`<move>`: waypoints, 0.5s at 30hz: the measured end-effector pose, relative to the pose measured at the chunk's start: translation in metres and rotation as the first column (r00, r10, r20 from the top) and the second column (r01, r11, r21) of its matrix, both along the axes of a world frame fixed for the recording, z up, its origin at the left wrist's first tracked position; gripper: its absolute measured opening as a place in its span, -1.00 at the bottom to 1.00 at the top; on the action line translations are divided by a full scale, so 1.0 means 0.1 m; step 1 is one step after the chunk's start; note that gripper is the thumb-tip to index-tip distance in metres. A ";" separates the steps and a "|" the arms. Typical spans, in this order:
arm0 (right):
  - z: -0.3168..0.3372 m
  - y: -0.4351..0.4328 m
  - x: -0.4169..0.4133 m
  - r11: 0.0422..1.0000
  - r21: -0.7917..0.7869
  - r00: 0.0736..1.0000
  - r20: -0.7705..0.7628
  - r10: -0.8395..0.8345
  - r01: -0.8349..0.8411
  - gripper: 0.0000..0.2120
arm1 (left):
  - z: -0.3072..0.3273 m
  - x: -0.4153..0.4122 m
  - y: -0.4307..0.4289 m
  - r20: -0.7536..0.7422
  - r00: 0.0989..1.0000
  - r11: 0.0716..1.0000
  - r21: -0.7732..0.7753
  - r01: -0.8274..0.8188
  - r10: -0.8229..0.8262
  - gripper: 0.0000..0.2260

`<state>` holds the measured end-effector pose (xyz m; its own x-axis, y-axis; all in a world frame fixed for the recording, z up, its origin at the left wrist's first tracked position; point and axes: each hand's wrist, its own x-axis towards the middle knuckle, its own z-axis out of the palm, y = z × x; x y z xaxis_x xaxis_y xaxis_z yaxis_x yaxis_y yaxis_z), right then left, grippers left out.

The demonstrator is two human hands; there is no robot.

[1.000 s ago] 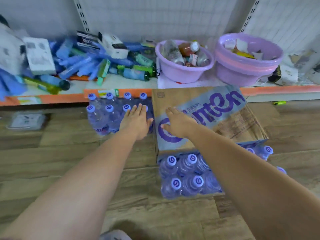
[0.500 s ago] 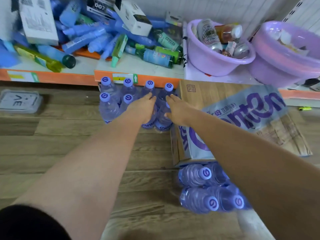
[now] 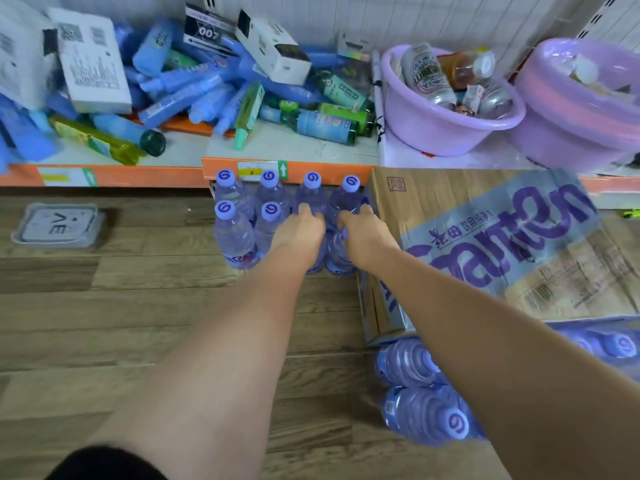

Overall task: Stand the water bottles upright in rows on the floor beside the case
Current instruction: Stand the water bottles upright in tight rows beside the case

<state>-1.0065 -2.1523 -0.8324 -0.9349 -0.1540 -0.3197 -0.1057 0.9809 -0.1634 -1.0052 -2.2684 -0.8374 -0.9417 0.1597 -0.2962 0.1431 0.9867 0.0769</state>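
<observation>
1. At the front row of standing bottles, the left hand [image 3: 298, 233] is curled over the top of the third front-row bottle [image 3: 318, 262], which is gripped from above.
2. Just beside it, the right hand [image 3: 367, 233] is wrapped round the fourth front-row bottle [image 3: 341, 258]; its cap is hidden by the fingers.
3. Both gripped bottles are held upright, with their bases at the wooden floor [image 3: 138, 306].
4. To the left of the hands, two more front-row bottles [image 3: 235, 233] are stood upright, their purple caps in view.
5. Behind these, a back row of four bottles [image 3: 269, 188] is lined up against the orange shelf edge [image 3: 138, 174].
6. To the right of the rows, the cardboard case [image 3: 485, 237] is laid on the floor, touching or just beside the fourth bottle.
7. At the near end of the case, lying bottles [image 3: 419, 420] are seen on their sides, caps toward the camera.
8. On the shelf above, two purple basins [image 3: 433, 133] are filled with mixed items, and loose blue bottles and boxes are piled to their left.
9. A grey lidded container [image 3: 59, 225] is set on the floor well apart to the left.
</observation>
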 end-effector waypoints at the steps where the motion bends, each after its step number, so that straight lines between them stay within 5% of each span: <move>1: 0.05 0.00 0.04 1.000 -0.006 1.000 -0.009 0.004 -0.004 -0.76 | 0.03 0.04 0.00 0.004 1.000 1.000 -0.002 -0.003 0.003 -0.62; 15: 1.17 0.21 1.03 0.978 -0.140 0.987 -0.048 0.152 -0.157 -0.85 | 0.85 1.11 0.04 0.045 0.999 0.996 -0.090 -0.009 0.013 -0.61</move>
